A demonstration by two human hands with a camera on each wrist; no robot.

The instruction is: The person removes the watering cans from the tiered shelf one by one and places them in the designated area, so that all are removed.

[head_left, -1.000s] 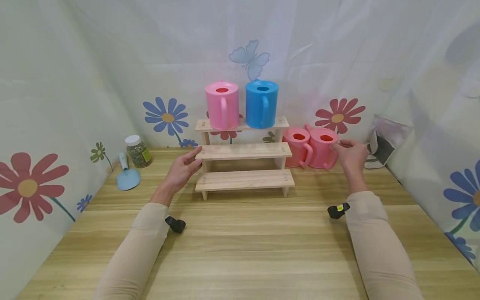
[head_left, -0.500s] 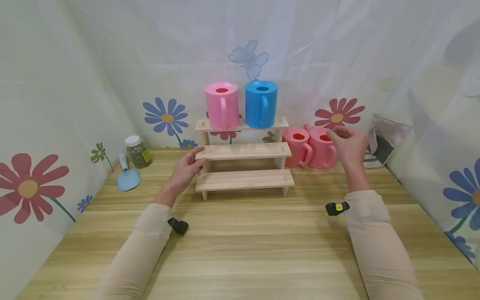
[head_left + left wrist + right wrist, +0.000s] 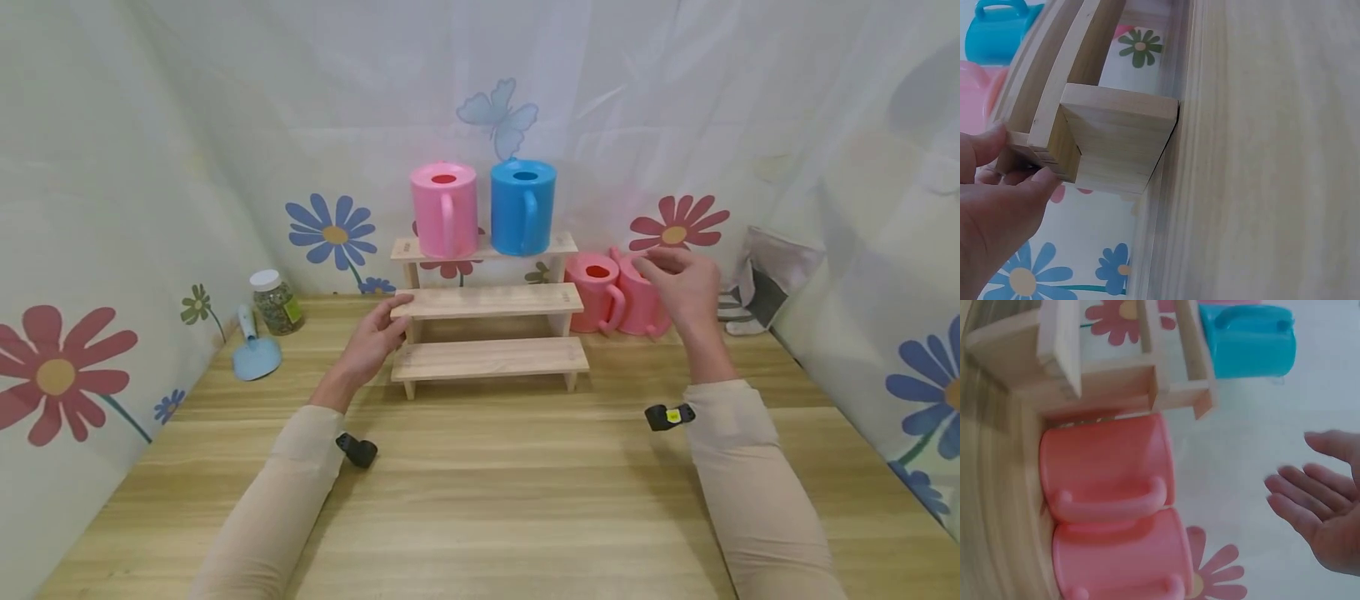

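My left hand (image 3: 369,342) grips the left end of the middle board of a three-step wooden stand (image 3: 487,302). In the left wrist view, the thumb and fingers of that hand (image 3: 1004,203) pinch the board end (image 3: 1054,147). My right hand (image 3: 686,292) holds nothing; it overlaps the rightmost pink watering can (image 3: 643,308) in the head view. The right wrist view shows this hand (image 3: 1329,506) apart from the cans, fingers extended. Another pink watering can (image 3: 592,296) stands beside it. On the top step sit a lighter pink watering can (image 3: 431,212) and a blue one (image 3: 513,212).
Toward the back left, a light-blue scoop (image 3: 256,358) lies next to a lidded jar (image 3: 276,304) of small bits. A grey and dark bag (image 3: 780,271) leans at the back right. Flowered curtains (image 3: 337,108) enclose the wooden table (image 3: 495,492).
My right hand has moved left and slightly up, from beside the rightmost pink watering can to overlapping it. The left hand has shifted slightly right on the board; the cans stay put.
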